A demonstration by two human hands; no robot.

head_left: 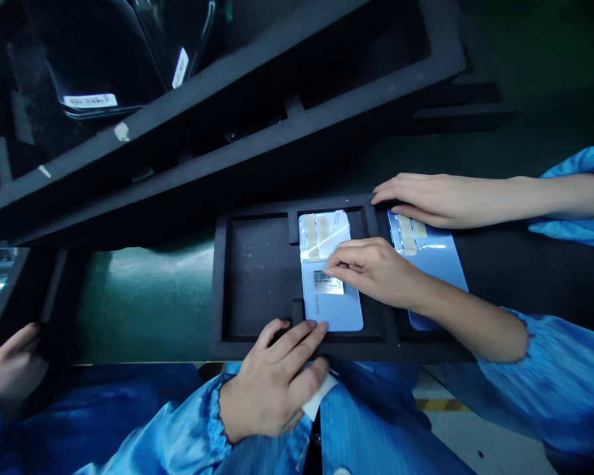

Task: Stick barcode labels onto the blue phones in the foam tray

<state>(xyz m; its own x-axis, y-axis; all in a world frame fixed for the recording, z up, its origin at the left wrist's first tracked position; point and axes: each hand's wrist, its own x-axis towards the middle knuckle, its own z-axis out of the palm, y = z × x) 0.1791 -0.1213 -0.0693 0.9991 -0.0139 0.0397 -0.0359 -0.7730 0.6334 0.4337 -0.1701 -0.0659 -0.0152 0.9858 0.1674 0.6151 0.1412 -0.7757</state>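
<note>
Curled fingers of my right hand (371, 274) rest on the pale-blue phone (332, 310), though I can't tell whether they pinch it or how firmly. My left hand (272, 382) lies with its fingers spread at the phone's lower edge, over a white scrap (319, 396) I can't tell is held. The phone sits in a recess of a black foam tray (218, 297). Uneven pressure could skid it against the foam wall (292, 227). Another recess (260, 277) lies left of it, giving room; a co-worker's hand (435, 198) crowds the right.

Electronics factory line, blue antistatic smocks (549, 376), black foam device trays (297, 349), green bench mat (143, 310), yellow-black hazard tape (440, 405) on floor (480, 442)
</note>
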